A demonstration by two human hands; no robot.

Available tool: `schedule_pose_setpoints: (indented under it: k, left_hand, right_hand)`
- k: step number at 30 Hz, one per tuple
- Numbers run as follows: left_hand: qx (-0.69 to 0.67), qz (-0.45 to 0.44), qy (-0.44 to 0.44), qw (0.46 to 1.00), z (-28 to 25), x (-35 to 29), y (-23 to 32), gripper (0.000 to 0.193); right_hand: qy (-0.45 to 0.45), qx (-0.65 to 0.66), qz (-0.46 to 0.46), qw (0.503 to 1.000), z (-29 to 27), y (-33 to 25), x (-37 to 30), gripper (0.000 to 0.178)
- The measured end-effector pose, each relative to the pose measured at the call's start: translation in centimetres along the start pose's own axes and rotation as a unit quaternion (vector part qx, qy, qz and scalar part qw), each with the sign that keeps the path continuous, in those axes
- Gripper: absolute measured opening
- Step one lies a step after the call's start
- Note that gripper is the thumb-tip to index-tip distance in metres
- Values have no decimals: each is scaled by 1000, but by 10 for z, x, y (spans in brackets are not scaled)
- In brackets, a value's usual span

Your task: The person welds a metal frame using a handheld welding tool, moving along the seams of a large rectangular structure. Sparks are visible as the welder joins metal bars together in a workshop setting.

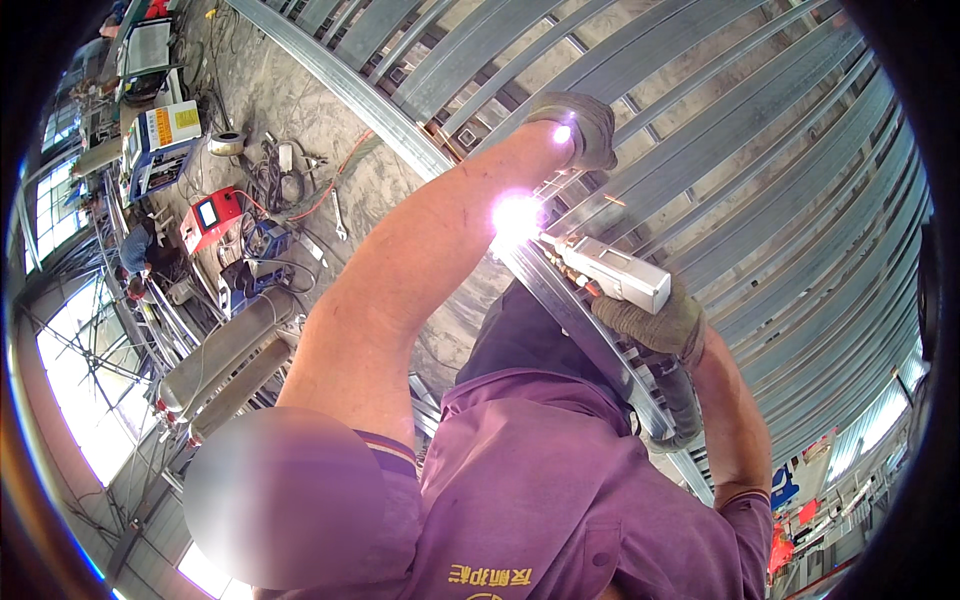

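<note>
My right hand (pixel 655 325), in a grey-brown work glove, is wrapped around a white handheld welding gun (pixel 620 275). Its nozzle points left at a brilliant white-violet arc glare (pixel 517 216) on the edge of a galvanized metal rail (pixel 575 310). The glare hides the spot being welded. My left arm reaches across, and the gloved left hand (pixel 580 130) is curled over the slatted metal frame (pixel 660 170) beyond the glare. What its fingers grip, if anything, is hidden. A small violet light spot shows on that glove's cuff.
Long grey slats fill the right side. At left on the concrete floor are a red machine with a screen (pixel 210 217), a blue-white cabinet (pixel 165 135), a wrench (pixel 339 216), an orange hose (pixel 330 193) and tangled cables. Another person (pixel 138 255) crouches at far left. Grey cylinders (pixel 225 355) lie nearby.
</note>
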State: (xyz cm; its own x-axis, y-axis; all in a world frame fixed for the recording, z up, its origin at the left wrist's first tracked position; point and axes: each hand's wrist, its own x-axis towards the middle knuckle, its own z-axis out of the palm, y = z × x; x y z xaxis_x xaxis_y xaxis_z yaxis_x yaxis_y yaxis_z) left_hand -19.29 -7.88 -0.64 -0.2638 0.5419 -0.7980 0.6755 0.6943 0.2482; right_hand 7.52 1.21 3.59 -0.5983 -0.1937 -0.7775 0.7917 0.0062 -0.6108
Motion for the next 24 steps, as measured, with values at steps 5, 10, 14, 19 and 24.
schedule_pose_setpoints:
  k: [5, 10, 14, 19, 24]
  left_hand:
    - [-6, 0, -6, 1000, -1, 1, 0, 53]
    - [-22, -12, -3, 1000, 5, 5, -2, 52]
    - [7, 4, 20, 1000, 4, 5, -1, 51]
    - [9, 2, -10, 1000, 3, 7, -5, 45]
    - [7, 11, -18, 1000, -1, 5, -7, 35]
  right_hand:
    - [15, -23, -31, 999, 1, 0, -1, 48]
    - [11, -58, -13, 998, -2, 13, 1, 54]
    - [10, -59, -35, 998, -3, 14, -1, 54]
    - [19, -43, -17, 999, -2, 4, -6, 56]
    - [29, 23, -77, 996, 0, 18, -14, 48]
